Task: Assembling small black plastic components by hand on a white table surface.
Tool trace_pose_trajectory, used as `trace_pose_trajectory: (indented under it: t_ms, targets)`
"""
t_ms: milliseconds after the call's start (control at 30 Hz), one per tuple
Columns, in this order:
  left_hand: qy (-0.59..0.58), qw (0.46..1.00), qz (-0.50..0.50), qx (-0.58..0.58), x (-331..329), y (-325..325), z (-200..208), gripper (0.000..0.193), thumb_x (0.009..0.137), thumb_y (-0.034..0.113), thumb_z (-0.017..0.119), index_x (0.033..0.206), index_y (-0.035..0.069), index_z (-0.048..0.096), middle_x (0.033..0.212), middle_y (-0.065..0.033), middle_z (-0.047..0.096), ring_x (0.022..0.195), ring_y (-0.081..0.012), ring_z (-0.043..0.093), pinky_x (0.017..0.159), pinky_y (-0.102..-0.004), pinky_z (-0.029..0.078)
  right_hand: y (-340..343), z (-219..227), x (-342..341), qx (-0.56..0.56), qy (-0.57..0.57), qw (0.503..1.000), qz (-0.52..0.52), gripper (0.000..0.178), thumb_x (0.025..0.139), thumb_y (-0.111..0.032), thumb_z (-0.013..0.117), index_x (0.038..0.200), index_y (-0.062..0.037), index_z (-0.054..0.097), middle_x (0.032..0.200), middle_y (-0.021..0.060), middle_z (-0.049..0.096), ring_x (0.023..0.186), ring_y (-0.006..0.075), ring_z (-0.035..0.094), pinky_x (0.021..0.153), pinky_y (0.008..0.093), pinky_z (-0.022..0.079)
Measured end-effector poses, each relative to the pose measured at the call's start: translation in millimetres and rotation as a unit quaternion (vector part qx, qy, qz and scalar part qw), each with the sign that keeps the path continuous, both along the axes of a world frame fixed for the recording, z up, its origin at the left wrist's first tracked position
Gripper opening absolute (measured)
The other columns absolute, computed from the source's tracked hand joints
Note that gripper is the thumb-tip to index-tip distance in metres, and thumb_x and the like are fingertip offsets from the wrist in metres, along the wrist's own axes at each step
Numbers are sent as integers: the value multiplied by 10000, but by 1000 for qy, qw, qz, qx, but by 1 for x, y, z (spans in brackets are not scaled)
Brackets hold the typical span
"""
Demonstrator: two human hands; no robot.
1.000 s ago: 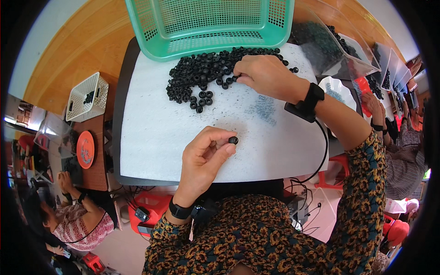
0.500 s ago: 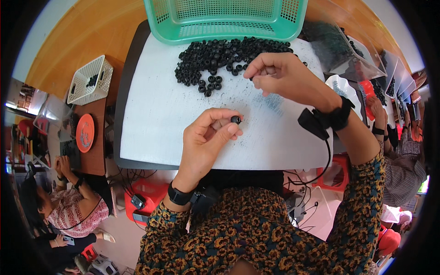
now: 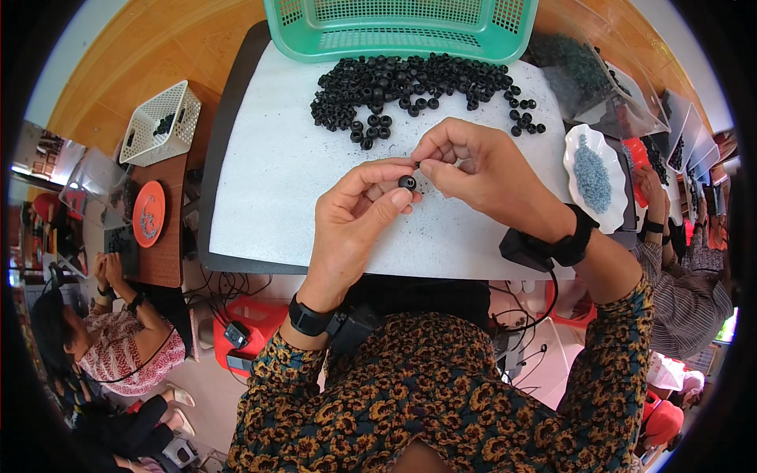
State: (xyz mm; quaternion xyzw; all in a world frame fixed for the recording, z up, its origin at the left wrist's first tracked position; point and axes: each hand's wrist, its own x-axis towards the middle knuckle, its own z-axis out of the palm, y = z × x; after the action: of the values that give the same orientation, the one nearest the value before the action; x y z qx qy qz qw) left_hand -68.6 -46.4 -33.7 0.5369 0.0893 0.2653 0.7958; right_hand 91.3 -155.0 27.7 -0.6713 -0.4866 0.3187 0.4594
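My left hand [image 3: 351, 213] is closed, pinching a small round black piece with a hole [image 3: 407, 183] between thumb and fingertips. Just above it, my right hand [image 3: 485, 169] closes thumb and forefinger on a tiny dark bit [image 3: 418, 165], too small to name. The fingertips of both hands almost meet over the white foam sheet [image 3: 268, 213]. Beyond them spreads a heap of similar black round pieces [image 3: 410, 83], with several loose ones at its near edge.
A green plastic basket [image 3: 402, 43] stands behind the heap. To the right are a white scalloped dish [image 3: 617, 206] of blue-grey granules [image 3: 591, 177] and a clear bin [image 3: 631, 118]. A white basket [image 3: 169, 142], an orange plate [image 3: 148, 214] and a co-worker [image 3: 118, 347] are left.
My right hand has come down and left from near the heap to beside the black piece. The left hand keeps its pinch. The view has shifted slightly, showing the white dish fully.
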Motion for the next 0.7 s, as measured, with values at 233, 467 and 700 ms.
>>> trace_pose_trajectory:
  t_ms: [233,467,700]
  targets:
    - [12,1000,-15,-13,0,0,-2,224,931,44,607,1142,-30,589,1072,-116,661,906,-152,660,783,-266,524,-4,4,-6,25,42,999,3,135,850,-64,631,946,30,647,828,42,643,755,89,591,645,234,494]
    - [25,1000,-10,7,2,-2,-3,226,930,45,615,1140,-34,589,952,-84,677,860,-123,652,777,-250,520,-6,6,-10,-13,18,1000,-3,130,846,-58,632,935,37,639,801,53,641,730,93,599,622,241,500]
    - [49,999,-7,20,1,-2,-1,215,932,52,614,1129,-32,605,925,-90,681,829,-124,652,762,-250,521,-7,5,-12,43,-100,994,14,134,833,-53,668,917,44,632,782,72,649,702,92,605,618,251,506]
